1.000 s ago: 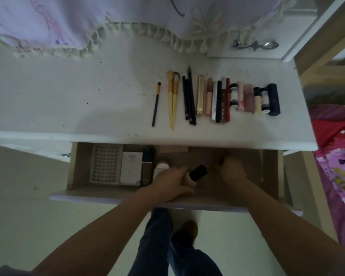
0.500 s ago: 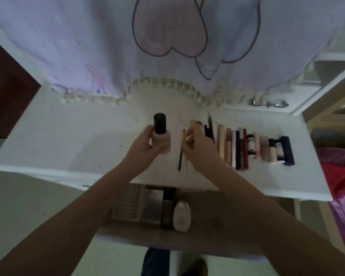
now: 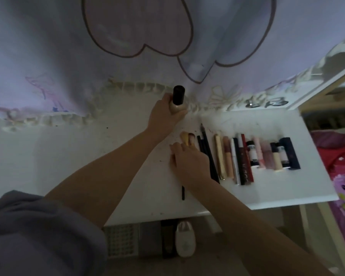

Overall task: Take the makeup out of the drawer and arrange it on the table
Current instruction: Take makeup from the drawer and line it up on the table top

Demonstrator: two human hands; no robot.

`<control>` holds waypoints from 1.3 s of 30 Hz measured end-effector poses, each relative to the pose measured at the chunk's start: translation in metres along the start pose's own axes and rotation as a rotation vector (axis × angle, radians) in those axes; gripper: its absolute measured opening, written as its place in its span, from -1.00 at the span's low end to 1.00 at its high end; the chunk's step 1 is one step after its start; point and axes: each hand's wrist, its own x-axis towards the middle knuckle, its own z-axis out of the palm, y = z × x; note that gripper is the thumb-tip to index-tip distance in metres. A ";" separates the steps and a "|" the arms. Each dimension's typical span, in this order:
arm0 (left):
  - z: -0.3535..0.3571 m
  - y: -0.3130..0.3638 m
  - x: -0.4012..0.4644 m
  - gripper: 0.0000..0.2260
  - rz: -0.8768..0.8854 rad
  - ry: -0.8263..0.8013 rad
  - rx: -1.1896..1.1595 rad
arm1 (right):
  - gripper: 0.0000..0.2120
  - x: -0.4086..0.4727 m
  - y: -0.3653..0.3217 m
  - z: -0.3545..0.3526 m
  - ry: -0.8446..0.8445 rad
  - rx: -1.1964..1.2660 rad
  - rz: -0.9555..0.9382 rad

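Foundation bottle (image 3: pixel 178 102) is upright in our left hand (image 3: pixel 164 112) at the table's (image 3: pixel 88 156) back edge, placing step; right hand (image 3: pixel 189 162) lies flat on the brushes (image 3: pixel 185 137). Next we set it down.

I see a white counter (image 3: pixel 68 156) spanning the middle of the frame, its surface speckled with small dark specks. Along its upper edge a lilac cloth with a cream fringe (image 3: pixel 127 86) lies over the back of it. At centre right a row of makeup (image 3: pixel 247 156) lies side by side: two brushes (image 3: pixel 186 137), dark pencils (image 3: pixel 204 140), a gold tube (image 3: pixel 219 156), slim tubes, lipsticks and a dark navy tube (image 3: pixel 290 154) at the right end. A thin dark brush handle (image 3: pixel 183 193) pokes toward the lower edge.
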 end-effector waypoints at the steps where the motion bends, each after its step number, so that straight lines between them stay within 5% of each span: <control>1: 0.002 -0.001 0.002 -0.67 0.003 0.001 -0.003 | -0.85 -0.001 0.002 0.000 0.011 0.046 -0.001; 10: -0.006 -0.002 -0.030 -0.43 -0.124 0.054 0.003 | -0.79 -0.005 0.009 -0.017 -0.070 0.007 -0.086; 13: -0.017 0.003 -0.089 -0.64 -0.010 0.189 0.060 | -0.78 -0.029 0.016 -0.037 0.014 0.126 -0.109; 16: -0.021 0.002 -0.178 -0.92 0.123 0.161 0.112 | -0.84 -0.088 0.029 -0.051 0.098 0.282 -0.280; 19: -0.006 -0.022 -0.265 -0.89 0.050 -0.050 0.184 | -0.79 -0.158 0.049 -0.028 -0.165 0.298 -0.415; 23: 0.034 -0.068 -0.298 -0.85 -0.247 -0.369 0.367 | -0.80 -0.183 0.062 0.037 -0.669 0.377 -0.056; 27: 0.065 -0.082 -0.270 -0.80 -0.441 -0.186 0.524 | -0.72 -0.164 0.043 0.079 -0.643 0.580 0.180; 35: 0.069 -0.103 -0.237 -0.54 -0.109 -0.266 0.993 | -0.60 -0.161 0.027 0.111 -0.631 0.695 0.372; 39: 0.063 -0.107 -0.241 -0.48 -0.049 -0.395 0.949 | -0.58 -0.166 0.034 0.108 -0.624 0.803 0.426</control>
